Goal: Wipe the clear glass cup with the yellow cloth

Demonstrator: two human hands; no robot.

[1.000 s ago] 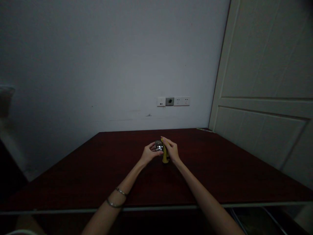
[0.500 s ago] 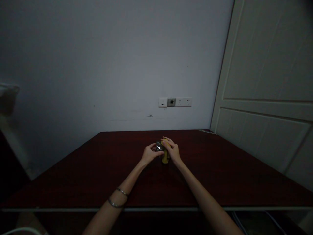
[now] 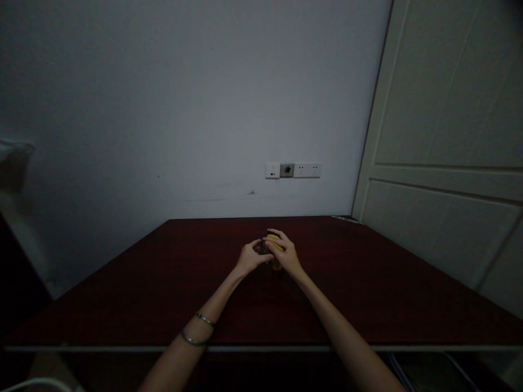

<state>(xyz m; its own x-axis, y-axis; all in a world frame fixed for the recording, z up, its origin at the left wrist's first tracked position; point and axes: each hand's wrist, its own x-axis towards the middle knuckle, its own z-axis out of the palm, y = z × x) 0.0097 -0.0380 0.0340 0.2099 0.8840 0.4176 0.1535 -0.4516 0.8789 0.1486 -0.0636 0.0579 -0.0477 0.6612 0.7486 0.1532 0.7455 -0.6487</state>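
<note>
Both my hands meet at the middle of a dark red table (image 3: 163, 283). My left hand (image 3: 248, 258) is closed on a small shiny silver object (image 3: 261, 248), which is mostly hidden by my fingers. My right hand (image 3: 283, 251) curls over a yellow object (image 3: 275, 243) that touches the silver one. What either object is cannot be made out in the dim light. Two thin bracelets (image 3: 196, 329) sit on my left wrist.
A white wall stands behind the table, with a row of sockets (image 3: 293, 170) low on it. A pale panelled door (image 3: 445, 147) rises along the table's right side. A blurred pale shape (image 3: 12, 163) shows at the far left.
My right hand has folded the yellow object over the silver one, so less of both shows. The hands stay in the same spot on the table.
</note>
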